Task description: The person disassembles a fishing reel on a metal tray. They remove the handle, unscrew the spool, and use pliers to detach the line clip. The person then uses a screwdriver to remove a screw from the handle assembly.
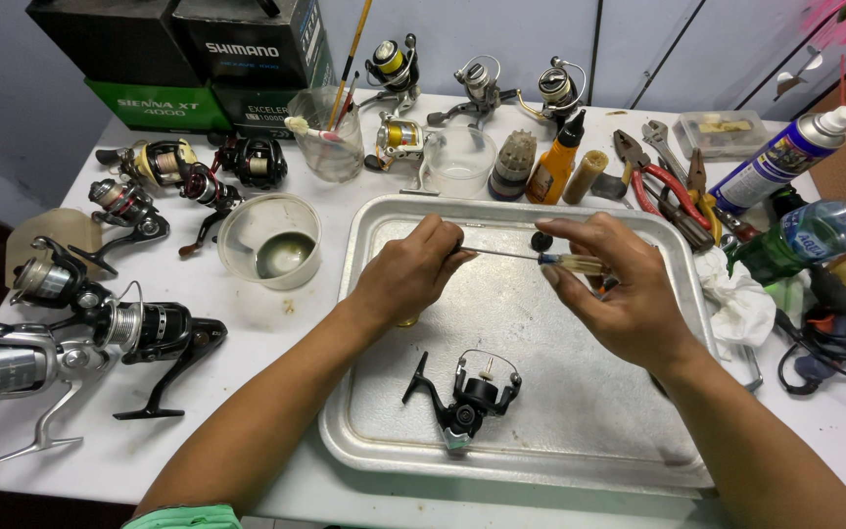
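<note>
a white tabletop fills the frame under a pale wall, crowded with fishing reels along the left side and across the top, dark boxes in the upper left, and pliers, a spray can and a water bottle in the upper right. in the middle sits a dented metal tray. above its upper half, both hands meet over a thin screwdriver held level: the right hand is closed around the yellowish handle, and the left hand pinches the far end of the shaft, its fingertips closed on something too small to make out. low in the tray, well apart from the hands, lies a partly stripped black spinning reel, its spool off and a short shaft standing up. a clear tub with a little murky liquid sits just left of the tray. this looks like a small part being worked on or off the screwdriver tip during the reel's stripping. the move to follow calls for a steady pinch, as a part that small could drop and roll across the tray.
</note>
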